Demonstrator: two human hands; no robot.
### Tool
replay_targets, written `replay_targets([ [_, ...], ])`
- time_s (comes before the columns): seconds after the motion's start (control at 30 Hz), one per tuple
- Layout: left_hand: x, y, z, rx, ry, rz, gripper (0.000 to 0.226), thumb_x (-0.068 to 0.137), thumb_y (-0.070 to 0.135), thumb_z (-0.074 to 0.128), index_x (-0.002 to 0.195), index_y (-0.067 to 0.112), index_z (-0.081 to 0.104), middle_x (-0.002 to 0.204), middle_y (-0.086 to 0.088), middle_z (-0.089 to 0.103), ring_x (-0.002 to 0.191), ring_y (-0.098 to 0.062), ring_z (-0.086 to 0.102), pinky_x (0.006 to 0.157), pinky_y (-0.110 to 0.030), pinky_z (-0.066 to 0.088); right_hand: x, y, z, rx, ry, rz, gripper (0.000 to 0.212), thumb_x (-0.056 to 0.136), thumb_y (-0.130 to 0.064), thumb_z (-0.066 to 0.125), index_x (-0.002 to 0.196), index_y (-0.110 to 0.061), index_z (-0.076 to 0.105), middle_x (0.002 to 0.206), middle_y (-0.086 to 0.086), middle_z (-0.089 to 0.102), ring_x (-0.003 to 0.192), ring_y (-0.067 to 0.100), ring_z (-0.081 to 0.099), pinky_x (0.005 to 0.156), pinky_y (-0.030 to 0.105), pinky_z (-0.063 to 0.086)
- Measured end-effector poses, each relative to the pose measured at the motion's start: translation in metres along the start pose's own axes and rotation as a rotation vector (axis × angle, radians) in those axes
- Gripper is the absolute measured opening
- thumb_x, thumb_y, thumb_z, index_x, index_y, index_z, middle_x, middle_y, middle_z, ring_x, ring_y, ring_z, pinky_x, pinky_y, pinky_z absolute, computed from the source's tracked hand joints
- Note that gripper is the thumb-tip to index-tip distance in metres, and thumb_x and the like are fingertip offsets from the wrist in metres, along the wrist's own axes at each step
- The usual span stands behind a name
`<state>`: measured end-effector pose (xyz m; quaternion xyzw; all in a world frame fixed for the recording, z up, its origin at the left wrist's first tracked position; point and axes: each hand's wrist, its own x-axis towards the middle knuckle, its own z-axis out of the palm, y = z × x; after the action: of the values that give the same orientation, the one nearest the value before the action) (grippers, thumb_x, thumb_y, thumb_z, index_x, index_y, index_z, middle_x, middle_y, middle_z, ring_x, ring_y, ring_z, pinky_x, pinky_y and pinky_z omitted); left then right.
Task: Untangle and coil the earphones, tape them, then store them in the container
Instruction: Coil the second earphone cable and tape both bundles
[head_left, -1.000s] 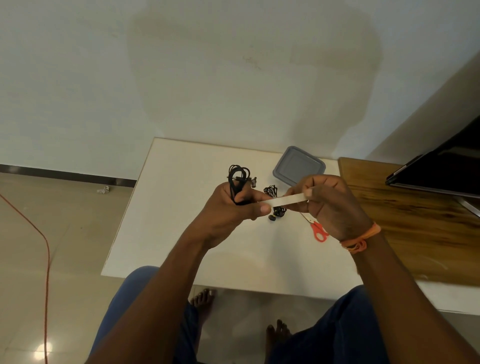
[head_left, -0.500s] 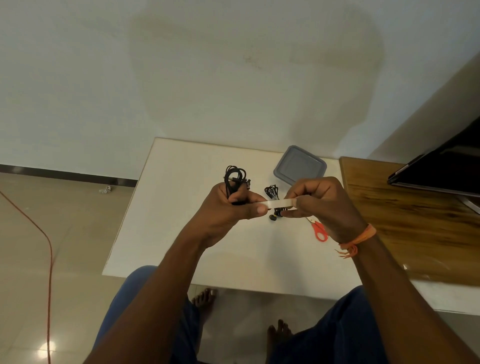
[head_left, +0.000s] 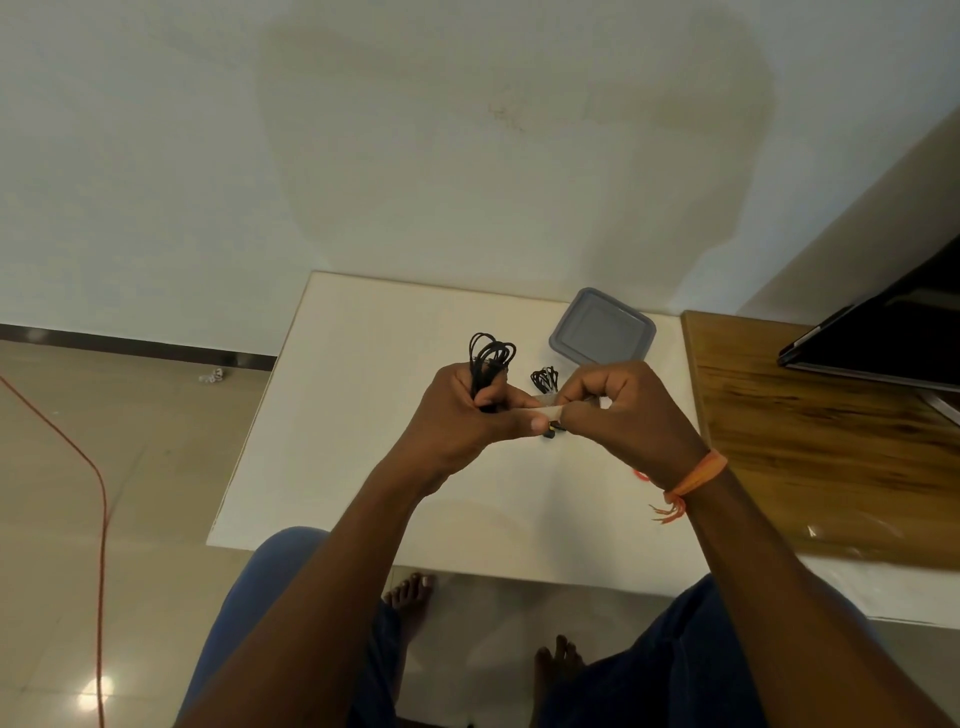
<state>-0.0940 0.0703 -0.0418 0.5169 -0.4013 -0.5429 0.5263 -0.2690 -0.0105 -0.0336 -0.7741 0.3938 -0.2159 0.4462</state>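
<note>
I judge I'm at the taping step: above the counter (head_left: 363, 467) my left hand (head_left: 457, 415) grips the coiled earphones (head_left: 488, 364) while my right hand (head_left: 618, 410) pinches the tape strip (head_left: 543, 411), which next needs wrapping snugly around the coil.

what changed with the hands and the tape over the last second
The right hand closed in on the left hand, so the visible tape strip between them is shorter. The left hand grips the coiled earphones as before; the grey container has not moved.
</note>
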Motion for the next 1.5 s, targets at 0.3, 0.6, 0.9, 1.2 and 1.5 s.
replay_targets([
  [0.3, -0.001, 0.007, -0.003, -0.045, -0.052, 0.004, 0.055, 0.075, -0.017, 0.071, 0.062, 0.017, 0.03, 0.082, -0.014, 0.076, 0.082, -0.022, 0.073, 0.072, -0.024, 0.053, 0.002, 0.006, -0.014, 0.234, -0.129, 0.02, 0.035, 0.072, -0.028, 0.055, 0.089, -0.007, 0.078, 0.083, 0.016, 0.072, 0.082, 0.039, 0.064, 0.073, 0.049, 0.055],
  [0.6, -0.003, 0.007, -0.003, -0.044, -0.035, -0.002, 0.056, 0.074, -0.018, 0.071, 0.062, 0.017, 0.029, 0.079, -0.015, 0.075, 0.092, -0.029, 0.074, 0.076, -0.026, 0.056, 0.001, 0.0, -0.007, 0.105, -0.079, -0.02, 0.036, 0.07, -0.042, 0.062, 0.079, -0.012, 0.079, 0.07, 0.007, 0.071, 0.071, 0.029, 0.064, 0.066, 0.045, 0.054],
  [0.9, -0.001, 0.005, -0.001, 0.006, -0.017, -0.005, 0.054, 0.073, -0.017, 0.073, 0.06, 0.016, 0.032, 0.077, -0.014, 0.076, 0.088, -0.023, 0.075, 0.075, -0.025, 0.056, 0.003, 0.007, -0.008, -0.047, -0.05, -0.031, 0.032, 0.073, -0.037, 0.06, 0.077, -0.012, 0.079, 0.07, -0.001, 0.071, 0.069, 0.017, 0.063, 0.063, 0.035, 0.056],
  [1.2, -0.001, 0.005, -0.002, -0.022, -0.022, 0.006, 0.055, 0.075, -0.017, 0.072, 0.062, 0.017, 0.031, 0.082, -0.022, 0.074, 0.098, -0.029, 0.073, 0.078, -0.027, 0.056, 0.004, 0.007, -0.009, -0.027, -0.042, -0.049, 0.039, 0.07, -0.044, 0.058, 0.077, -0.012, 0.079, 0.067, -0.002, 0.07, 0.068, 0.018, 0.062, 0.063, 0.035, 0.055],
  [1.5, -0.001, 0.003, -0.003, -0.004, -0.022, -0.017, 0.054, 0.073, -0.016, 0.074, 0.061, 0.016, 0.031, 0.079, -0.014, 0.076, 0.096, -0.03, 0.073, 0.079, -0.029, 0.055, 0.004, 0.009, -0.01, -0.021, -0.075, -0.019, 0.019, 0.079, -0.025, 0.067, 0.079, -0.011, 0.079, 0.071, -0.001, 0.071, 0.07, 0.022, 0.064, 0.067, 0.048, 0.057],
])
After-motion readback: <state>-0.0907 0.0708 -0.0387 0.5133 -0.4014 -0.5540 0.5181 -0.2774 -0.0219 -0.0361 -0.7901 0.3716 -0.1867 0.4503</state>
